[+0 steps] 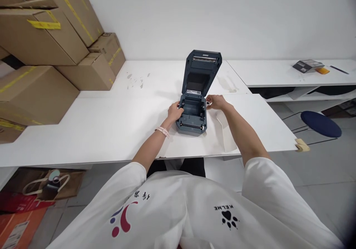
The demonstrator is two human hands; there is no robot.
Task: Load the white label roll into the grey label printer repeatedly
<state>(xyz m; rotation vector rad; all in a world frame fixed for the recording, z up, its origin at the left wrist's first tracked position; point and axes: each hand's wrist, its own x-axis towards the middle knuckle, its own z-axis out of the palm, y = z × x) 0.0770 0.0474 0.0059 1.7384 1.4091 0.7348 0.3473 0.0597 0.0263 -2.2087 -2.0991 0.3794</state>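
A dark grey label printer point(191, 125) stands on the white table with its lid point(198, 71) raised. Its inner compartment is exposed, and no roll shows inside. My left hand point(175, 112) grips the printer's left side, with the thumb over the rim. Close against the right side, my right hand point(216, 102) has its fingers closed around a small white piece with a dark centre point(207, 103), mostly covered by the fingers. Below my right forearm lies a curled strip of white paper point(226, 132); whether it joins the white piece I cannot tell.
Cardboard boxes point(41, 34) with yellow tape are stacked at the left. A small black-and-grey box point(307, 66) and a dark pen point(339, 70) lie on the right-hand shelf. A blue stool point(320, 124) stands right of the table. Bags point(63, 184) sit below at left.
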